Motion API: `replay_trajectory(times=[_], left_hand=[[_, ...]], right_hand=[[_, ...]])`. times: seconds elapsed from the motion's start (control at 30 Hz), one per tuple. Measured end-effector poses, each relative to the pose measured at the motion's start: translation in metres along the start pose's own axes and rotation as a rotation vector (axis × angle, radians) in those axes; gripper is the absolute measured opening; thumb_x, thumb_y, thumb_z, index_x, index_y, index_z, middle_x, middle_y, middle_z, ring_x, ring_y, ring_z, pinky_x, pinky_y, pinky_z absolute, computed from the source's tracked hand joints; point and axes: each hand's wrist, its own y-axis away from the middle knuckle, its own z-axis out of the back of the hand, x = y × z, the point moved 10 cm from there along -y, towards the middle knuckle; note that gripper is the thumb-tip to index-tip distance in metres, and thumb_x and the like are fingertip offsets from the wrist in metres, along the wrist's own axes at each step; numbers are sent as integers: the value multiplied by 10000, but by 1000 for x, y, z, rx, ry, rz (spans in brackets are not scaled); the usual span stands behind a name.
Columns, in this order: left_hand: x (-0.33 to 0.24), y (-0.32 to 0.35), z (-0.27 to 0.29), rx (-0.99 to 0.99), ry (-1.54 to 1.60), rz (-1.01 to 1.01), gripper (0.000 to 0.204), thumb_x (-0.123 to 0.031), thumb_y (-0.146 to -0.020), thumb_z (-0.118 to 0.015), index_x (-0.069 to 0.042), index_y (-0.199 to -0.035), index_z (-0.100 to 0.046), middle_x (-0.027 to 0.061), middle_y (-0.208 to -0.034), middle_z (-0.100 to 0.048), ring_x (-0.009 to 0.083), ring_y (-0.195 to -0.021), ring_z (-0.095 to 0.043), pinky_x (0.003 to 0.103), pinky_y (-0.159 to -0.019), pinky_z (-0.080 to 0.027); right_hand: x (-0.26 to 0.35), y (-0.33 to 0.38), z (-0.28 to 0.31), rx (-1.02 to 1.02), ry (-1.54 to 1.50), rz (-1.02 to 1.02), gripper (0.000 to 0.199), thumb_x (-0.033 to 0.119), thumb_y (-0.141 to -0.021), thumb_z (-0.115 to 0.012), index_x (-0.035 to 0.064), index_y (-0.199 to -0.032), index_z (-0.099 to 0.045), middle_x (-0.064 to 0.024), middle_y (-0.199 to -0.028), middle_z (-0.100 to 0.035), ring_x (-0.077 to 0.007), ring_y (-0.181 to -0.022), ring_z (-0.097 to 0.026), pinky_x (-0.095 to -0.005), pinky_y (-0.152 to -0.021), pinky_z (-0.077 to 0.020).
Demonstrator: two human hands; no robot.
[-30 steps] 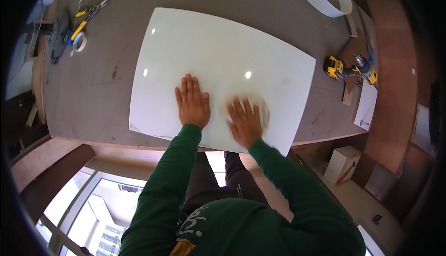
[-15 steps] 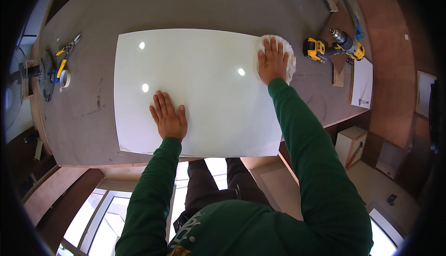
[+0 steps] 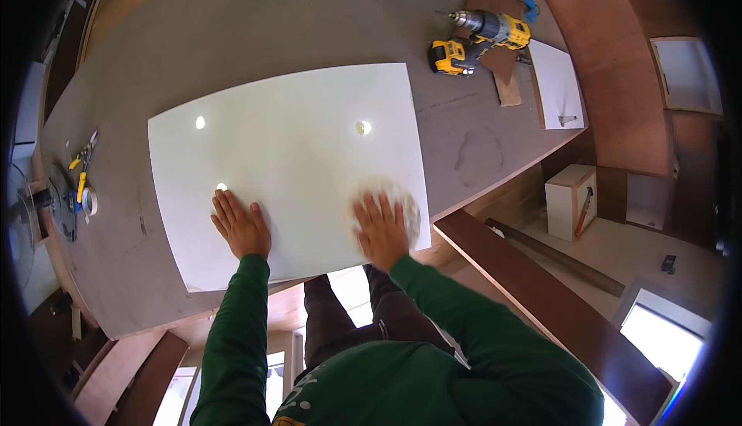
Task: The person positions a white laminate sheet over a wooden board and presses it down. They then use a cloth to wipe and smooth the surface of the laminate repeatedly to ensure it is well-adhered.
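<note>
**Mia:** What is different from a moment ago?

**Ben:** The right hand was far up at the top right corner of the big white board. Now it is back down near the bottom edge, at about 5 o'clock on the board. The cloth came with it. The left hand has stayed near the bottom edge, at about 7 o'clock.

**Mia:** Are the hands grabbing anything?

**Ben:** No. The left hand lies flat on the board with its fingers spread out, holding nothing. The right hand lies flat too, fingers spread, pressing down on the pale round cloth. It is not squeezing it.

**Mia:** Where is the board?

**Ben:** It lies flat on the big grey-brown table, and its bottom right corner sticks out past the table's edge.

**Mia:** Any boxes or tubs?

**Ben:** A small white box stands on the floor at 3 o'clock. I cannot tell what is in it. A red-handled tool leans on its side.

**Mia:** And the smaller things?

**Ben:** A yellow and black drill lies on the table at 1 o'clock. A roll of tape lies at 9 o'clock.
</note>
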Motion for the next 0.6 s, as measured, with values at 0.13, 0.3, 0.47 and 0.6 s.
replay_trajectory(times=[0.13,0.3,0.47,0.6], left_hand=[[1,2,-3,-1,6,-15,729,-424,-1072,-386,-2,-1641,-212,176,-1730,-182,306,-1616,-117,503,-1298,-40],[5,2,-2,-12,16,-25,728,-437,-1076,-376,0,-1637,-224,183,-1730,-179,326,-1614,-115,518,-1296,-40],[0,3,-2,15,53,-39,743,-447,-1069,-386,6,-1635,-226,196,-1728,-173,339,-1613,-111,527,-1294,-31],[-1,1,0,49,82,-26,767,-451,-1062,-401,26,-1633,-214,212,-1726,-166,352,-1613,-102,538,-1292,-18]], right_hand=[[-6,48,1,17,-66,33,639,406,-1023,-539,202,-1610,-390,-117,-1696,-296,-394,-1555,-248,-654,-1230,-166],[-20,-62,15,-97,-23,-55,613,392,-1043,-496,192,-1611,-383,-127,-1699,-288,-403,-1560,-239,-667,-1230,-139],[-22,-224,35,-196,6,-97,590,400,-1072,-414,176,-1616,-367,-112,-1718,-251,-386,-1577,-207,-649,-1249,-100],[-12,-285,44,-193,43,-111,598,409,-1078,-390,179,-1627,-346,-97,-1728,-228,-369,-1592,-169,-633,-1261,-69]])
